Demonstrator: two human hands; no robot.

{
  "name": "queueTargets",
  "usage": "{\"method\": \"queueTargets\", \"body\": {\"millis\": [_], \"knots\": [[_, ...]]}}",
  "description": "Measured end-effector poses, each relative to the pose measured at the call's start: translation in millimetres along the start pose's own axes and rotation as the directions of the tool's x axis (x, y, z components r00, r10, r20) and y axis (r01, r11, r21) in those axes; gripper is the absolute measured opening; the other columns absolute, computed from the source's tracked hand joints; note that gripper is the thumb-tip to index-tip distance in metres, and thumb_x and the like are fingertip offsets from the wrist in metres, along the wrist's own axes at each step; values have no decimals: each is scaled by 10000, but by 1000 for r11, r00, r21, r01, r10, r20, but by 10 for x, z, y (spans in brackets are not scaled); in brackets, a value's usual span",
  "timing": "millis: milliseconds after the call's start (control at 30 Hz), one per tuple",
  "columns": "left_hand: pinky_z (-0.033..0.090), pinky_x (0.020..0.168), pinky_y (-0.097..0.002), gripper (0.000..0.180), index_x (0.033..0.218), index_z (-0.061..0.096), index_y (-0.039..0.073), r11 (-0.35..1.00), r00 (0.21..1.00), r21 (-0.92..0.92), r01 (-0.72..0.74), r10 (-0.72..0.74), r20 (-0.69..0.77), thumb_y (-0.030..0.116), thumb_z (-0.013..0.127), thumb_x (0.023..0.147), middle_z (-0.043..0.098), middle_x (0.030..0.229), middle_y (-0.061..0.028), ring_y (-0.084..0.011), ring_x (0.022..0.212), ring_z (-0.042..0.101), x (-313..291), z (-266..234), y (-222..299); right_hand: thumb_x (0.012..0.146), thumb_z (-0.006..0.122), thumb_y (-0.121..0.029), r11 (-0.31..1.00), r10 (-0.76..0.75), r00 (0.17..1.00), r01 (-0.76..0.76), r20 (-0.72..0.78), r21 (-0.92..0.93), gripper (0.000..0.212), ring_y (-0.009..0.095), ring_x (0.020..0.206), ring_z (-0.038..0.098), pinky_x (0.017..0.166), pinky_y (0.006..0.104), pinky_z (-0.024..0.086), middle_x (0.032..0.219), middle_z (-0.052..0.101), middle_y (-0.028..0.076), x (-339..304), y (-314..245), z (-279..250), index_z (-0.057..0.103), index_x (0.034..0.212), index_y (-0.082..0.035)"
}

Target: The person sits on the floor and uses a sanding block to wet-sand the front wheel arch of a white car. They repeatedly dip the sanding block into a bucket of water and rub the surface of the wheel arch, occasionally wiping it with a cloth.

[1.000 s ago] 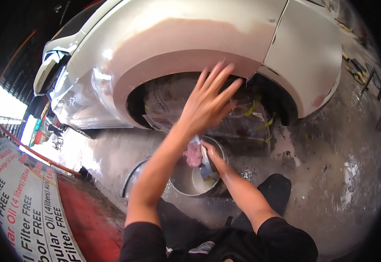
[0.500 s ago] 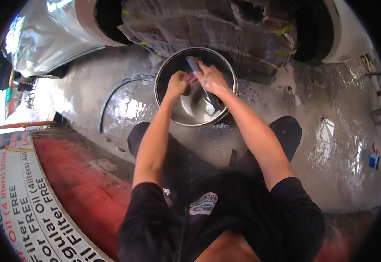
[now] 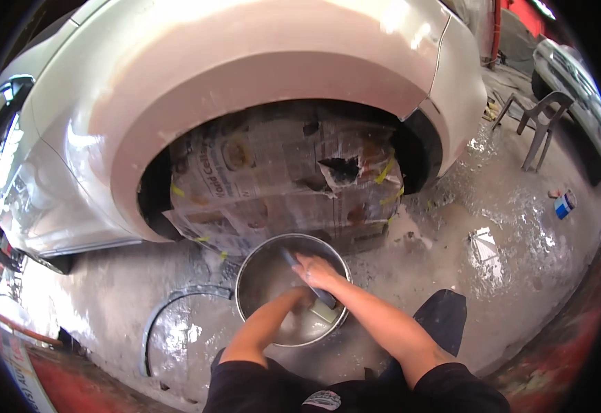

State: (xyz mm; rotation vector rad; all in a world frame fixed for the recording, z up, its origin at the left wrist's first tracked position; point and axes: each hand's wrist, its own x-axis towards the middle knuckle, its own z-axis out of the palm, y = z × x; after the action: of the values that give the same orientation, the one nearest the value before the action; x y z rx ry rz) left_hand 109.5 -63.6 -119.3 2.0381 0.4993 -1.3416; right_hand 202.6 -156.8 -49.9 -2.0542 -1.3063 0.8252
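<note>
Inside a round, dark-walled bucket with a pale metal-looking rim, both hands were at work, viewed from the head camera. Right hand: fingers grasping a long, narrow, dark grey bar, its upper end jutting out ahead of the fingertips and its lower end slanting back beneath the wrist. Left hand: low in the bucket, just to the left of the bar's lower part, blurred; could not tell whether its fingers were clenched, released or holding something. Close below the right fingers, near the bucket's bottom edge, lay a flat, pale greenish block, partly overlapped by the bar.

Straight ahead of the fingers, beyond the rim, printed newspaper sheets filled a wheel arch, fixed with yellow tape strips and torn toward the right. Above them curved a white car body, pinkish-beige around the arch. Left of the fingers, a dark curved strip lay on a wet grey floor, one end close to the bucket. Well off to the right of the fingers: a grey plastic-looking chair and, nearer, a small blue-and-white can.
</note>
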Motion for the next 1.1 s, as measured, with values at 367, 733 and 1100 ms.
{"method": "queueTargets", "body": {"millis": [367, 733, 1100], "knots": [[456, 445, -359, 393, 1264, 505, 195, -237, 634, -588, -773, -309, -709, 538, 449, 1082, 530, 770, -10, -160, 576, 536, -564, 466, 364, 1047, 498, -386, 958, -186, 981, 193, -52, 213, 481, 407, 1160, 669, 1008, 453, 513, 1260, 684, 274, 247, 219, 297, 630, 1329, -20], [579, 451, -394, 384, 1195, 493, 1, 40, 654, -681, -732, -239, -717, 362, 533, 1073, 608, 863, -150, -227, 532, 639, -972, 37, -319, 1054, 612, -291, 809, -220, 966, 103, 135, 578, 559, 231, 1207, 634, 1080, 332, 461, 1342, 659, 136, 91, -31, 16, 487, 1537, -41], [545, 851, -513, 279, 1073, 695, 78, 902, 119, -173, -394, -137, -983, 265, 733, 870, 734, 1008, -224, -436, 987, 704, -977, 195, -447, 1015, 653, -272, 845, -324, 937, 348, -128, 406, 555, 267, 1165, 660, 1044, 378, 505, 1250, 686, 156, -462, -556, -534, 519, 1502, -42]]}}
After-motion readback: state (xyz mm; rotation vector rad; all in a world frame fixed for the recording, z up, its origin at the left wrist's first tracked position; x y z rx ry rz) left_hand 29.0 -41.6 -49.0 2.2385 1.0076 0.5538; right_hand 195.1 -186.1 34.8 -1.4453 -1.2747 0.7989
